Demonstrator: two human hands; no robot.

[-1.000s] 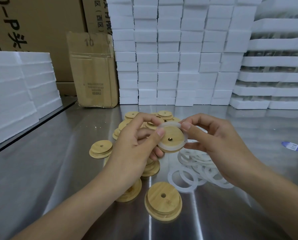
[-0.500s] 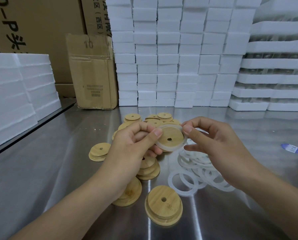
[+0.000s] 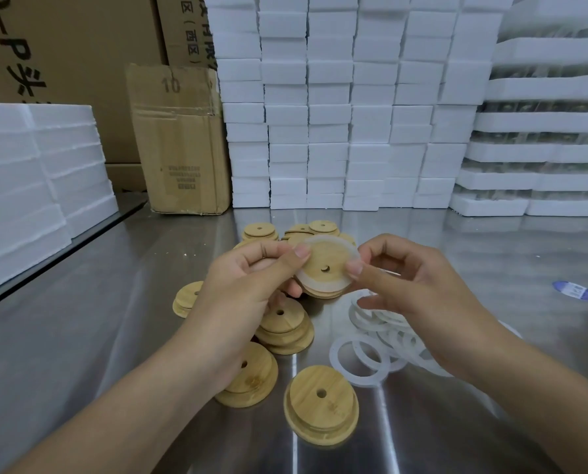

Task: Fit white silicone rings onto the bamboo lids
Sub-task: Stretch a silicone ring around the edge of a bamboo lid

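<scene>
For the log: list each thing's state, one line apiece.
held lid: lifted, tilted toward the camera.
ring: around the held lid's rim.
left hand: pinches the held lid.
right hand: pinches the ring at the lid's edge.
front lid: flat on the table, no ring seen.
loose rings: overlapping pile on the table.
</scene>
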